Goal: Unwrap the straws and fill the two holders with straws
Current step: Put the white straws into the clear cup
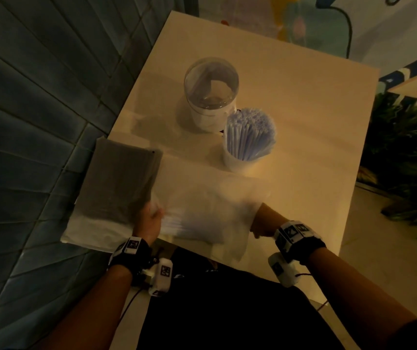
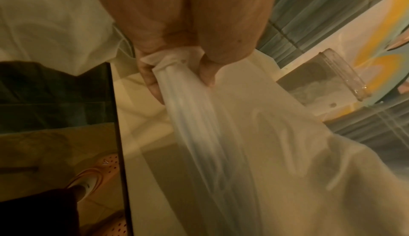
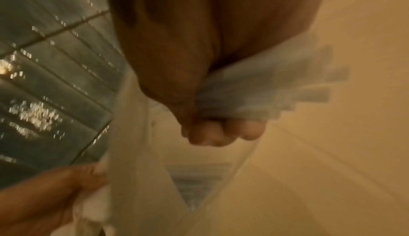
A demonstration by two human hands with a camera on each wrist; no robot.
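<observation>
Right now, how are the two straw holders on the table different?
The near holder is packed with upright straws; the far holder shows no upright straws. The near holder is open at the top, while the far holder wears a clear dome lid. The near holder stands closer to the hands. Both are round, white and upright on the table, close together.

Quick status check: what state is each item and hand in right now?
Near holder: upright, packed with straws.
Far holder: upright, clear cover on; contents unclear.
Straw bundle: lying on table, partly inside its wrapper.
Wrapper: bunched in left hand.
Left hand: grips wrapper.
Right hand: grips straw bundle.
</observation>
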